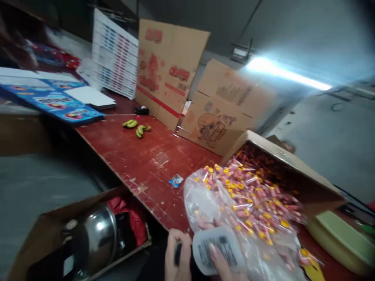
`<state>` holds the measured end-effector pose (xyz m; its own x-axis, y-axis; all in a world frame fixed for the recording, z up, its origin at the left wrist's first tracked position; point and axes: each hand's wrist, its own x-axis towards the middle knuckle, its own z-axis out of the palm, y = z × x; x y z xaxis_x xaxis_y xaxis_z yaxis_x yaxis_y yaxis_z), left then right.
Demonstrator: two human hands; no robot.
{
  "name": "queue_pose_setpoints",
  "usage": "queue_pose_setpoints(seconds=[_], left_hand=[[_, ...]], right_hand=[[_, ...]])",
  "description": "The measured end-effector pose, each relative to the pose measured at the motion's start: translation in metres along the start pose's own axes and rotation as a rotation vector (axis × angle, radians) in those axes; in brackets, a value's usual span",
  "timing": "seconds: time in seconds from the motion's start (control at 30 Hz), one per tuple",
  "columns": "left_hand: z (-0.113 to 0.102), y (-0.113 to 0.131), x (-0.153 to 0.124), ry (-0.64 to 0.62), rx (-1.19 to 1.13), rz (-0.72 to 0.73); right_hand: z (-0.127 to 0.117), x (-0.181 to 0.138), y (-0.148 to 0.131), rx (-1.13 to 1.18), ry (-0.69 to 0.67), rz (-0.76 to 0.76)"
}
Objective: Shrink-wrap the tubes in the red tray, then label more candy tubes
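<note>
At the bottom edge, my right hand point(221, 261) grips a small whitish plastic container point(202, 257) with dark printing on its face, the thumb pressed over the print. Just left of it, my left hand point(178, 255) is closed with bent fingers; a dark patch shows between them, and I cannot make out what they hold. Beyond the container, a clear plastic bag point(202, 199) spills out of a tipped cardboard box point(293, 156). Inside and on the bag lie several small pink tubes with yellow caps point(243, 191). The view is partly blurred.
On the red table point(152, 156) are a small blue-white packet point(176, 180) and bananas point(140, 130). Blue printed boxes point(58, 101) lie far left; upright cardboard point(170, 70) lines the back. Below left, a carton point(41, 234) holds a shiny metal bowl point(101, 234). A yellow-green tub point(342, 242) sits right.
</note>
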<state>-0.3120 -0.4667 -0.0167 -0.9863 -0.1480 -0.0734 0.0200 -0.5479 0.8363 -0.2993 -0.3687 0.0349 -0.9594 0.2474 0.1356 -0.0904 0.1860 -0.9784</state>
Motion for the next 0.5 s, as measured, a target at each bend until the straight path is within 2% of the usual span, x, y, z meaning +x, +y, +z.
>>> queue_pose_setpoints(seconds=[0.07, 0.13, 0.2, 0.27, 0.33, 0.43, 0.5], left_hand=[[-0.009, 0.008, 0.016, 0.088, -0.136, -0.063], [-0.019, 0.015, 0.03, 0.096, -0.232, -0.271], [-0.031, 0.019, 0.039, 0.027, -0.3, -0.553], [-0.044, 0.023, 0.044, -0.072, -0.313, -0.7], [-0.057, 0.026, 0.045, -0.122, -0.295, -0.617], [-0.073, 0.026, 0.044, -0.107, -0.139, -0.321], [-0.081, 0.021, 0.042, -0.09, -0.002, -0.203]], right_hand=[[0.037, 0.007, -0.011, 0.117, -0.033, -0.056], [0.061, 0.013, -0.017, 0.111, -0.101, -0.125], [0.074, 0.02, -0.015, 0.062, -0.167, -0.179], [0.08, 0.029, -0.005, 0.043, -0.212, -0.159], [0.084, 0.041, 0.009, 0.116, -0.2, -0.045], [0.09, 0.056, 0.028, 0.323, -0.104, 0.169], [0.093, 0.06, 0.036, 0.398, -0.063, 0.237]])
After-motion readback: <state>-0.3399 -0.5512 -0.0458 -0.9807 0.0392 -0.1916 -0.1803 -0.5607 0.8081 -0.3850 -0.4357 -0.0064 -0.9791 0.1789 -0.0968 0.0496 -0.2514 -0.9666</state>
